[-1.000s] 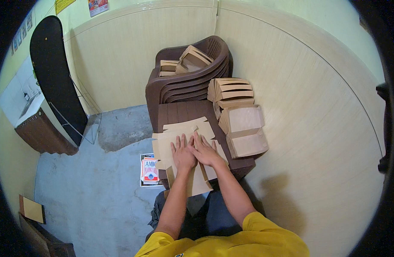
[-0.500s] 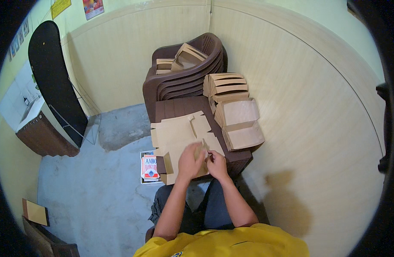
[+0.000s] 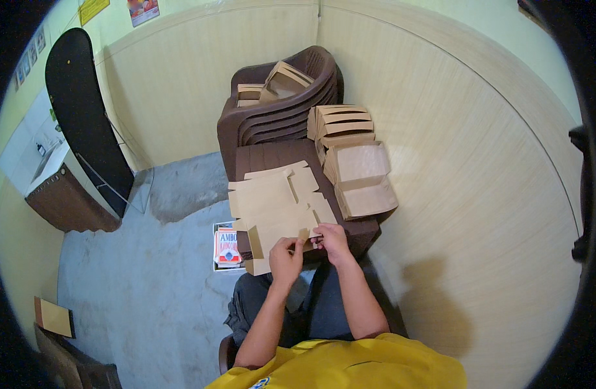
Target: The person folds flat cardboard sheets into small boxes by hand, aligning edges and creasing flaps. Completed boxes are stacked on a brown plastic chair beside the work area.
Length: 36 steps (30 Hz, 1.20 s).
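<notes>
My left hand (image 3: 286, 254) and right hand (image 3: 330, 238) sit close together at the near edge of the brown table (image 3: 272, 155), both pinching the near flap of the flat cardboard box blank (image 3: 278, 204). The fingers are narrowed onto the card's edge, thumbs on top. The blank lies unfolded across the near half of the table, its near-left corner hanging over the edge. I judge it light and thin, stiff along the panels but quick to bend at the creases, so I take it by the flap edges near a fold line, not mid-panel. Just beyond, at the table's right edge, stand folded boxes (image 3: 359, 178), with more stacked behind. At the far edge are stacked brown chairs (image 3: 278, 117).
</notes>
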Motion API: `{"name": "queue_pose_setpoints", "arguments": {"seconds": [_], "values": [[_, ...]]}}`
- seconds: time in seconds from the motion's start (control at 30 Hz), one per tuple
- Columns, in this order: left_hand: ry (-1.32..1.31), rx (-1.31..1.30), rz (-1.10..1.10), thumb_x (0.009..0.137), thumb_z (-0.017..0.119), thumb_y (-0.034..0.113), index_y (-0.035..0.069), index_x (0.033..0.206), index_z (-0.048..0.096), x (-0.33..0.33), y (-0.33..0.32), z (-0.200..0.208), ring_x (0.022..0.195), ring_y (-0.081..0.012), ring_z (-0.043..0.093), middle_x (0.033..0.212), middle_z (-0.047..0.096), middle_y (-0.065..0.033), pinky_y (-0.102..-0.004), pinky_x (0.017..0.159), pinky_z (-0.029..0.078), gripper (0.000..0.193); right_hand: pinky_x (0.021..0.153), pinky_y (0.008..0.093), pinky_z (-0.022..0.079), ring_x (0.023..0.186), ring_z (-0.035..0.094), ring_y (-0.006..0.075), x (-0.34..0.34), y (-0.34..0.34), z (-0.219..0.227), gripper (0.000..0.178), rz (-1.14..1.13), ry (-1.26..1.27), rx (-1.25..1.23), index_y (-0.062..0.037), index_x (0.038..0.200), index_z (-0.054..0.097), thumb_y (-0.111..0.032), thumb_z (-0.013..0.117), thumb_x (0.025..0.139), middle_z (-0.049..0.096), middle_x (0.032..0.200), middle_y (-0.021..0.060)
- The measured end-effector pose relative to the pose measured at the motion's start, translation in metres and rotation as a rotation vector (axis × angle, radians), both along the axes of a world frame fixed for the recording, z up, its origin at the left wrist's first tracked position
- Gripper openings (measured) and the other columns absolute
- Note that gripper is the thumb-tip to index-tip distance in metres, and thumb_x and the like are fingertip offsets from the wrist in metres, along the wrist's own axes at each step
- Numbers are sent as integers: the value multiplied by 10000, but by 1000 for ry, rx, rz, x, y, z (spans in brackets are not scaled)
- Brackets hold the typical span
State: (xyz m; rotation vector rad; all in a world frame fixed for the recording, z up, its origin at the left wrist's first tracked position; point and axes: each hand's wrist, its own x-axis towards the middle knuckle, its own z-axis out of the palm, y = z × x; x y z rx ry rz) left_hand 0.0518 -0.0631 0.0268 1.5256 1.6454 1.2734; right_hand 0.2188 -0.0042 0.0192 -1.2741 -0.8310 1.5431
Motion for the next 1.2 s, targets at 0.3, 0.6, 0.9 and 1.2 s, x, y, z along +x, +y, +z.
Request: {"name": "queue_pose_setpoints", "arguments": {"seconds": [0.3,0.6,0.9,1.2], "values": [[-456,-204,-17,964,789,108,-45,1081,830,-10,16,-11,786,-117,714,859,794,-80,-296,760,567,198,587,273,554,800,712,132,-10,-24,42,561,-1,20,99,-8,1429,638,-15,854,911,765,948,67],[-384,-21,299,897,801,26,-45,1134,795,-8,6,24,785,-128,717,907,789,-97,-282,757,593,248,776,314,674,848,728,141,-13,-31,49,427,-37,-35,221,42,1345,638,80,779,944,714,934,53],[-666,-154,-37,950,790,-11,-78,1233,761,-4,8,16,894,-142,742,1002,797,-122,-272,792,609,292,749,295,629,847,765,164,-36,-32,29,205,-146,-170,271,19,1116,770,1,833,922,809,948,109],[-747,-192,-66,982,778,-11,-76,1227,777,-6,-2,23,903,-146,741,1028,799,-114,-269,809,607,253,819,325,610,864,784,159,-38,-37,30,204,-169,-391,407,23,1059,809,-62,876,886,833,962,124]]}}
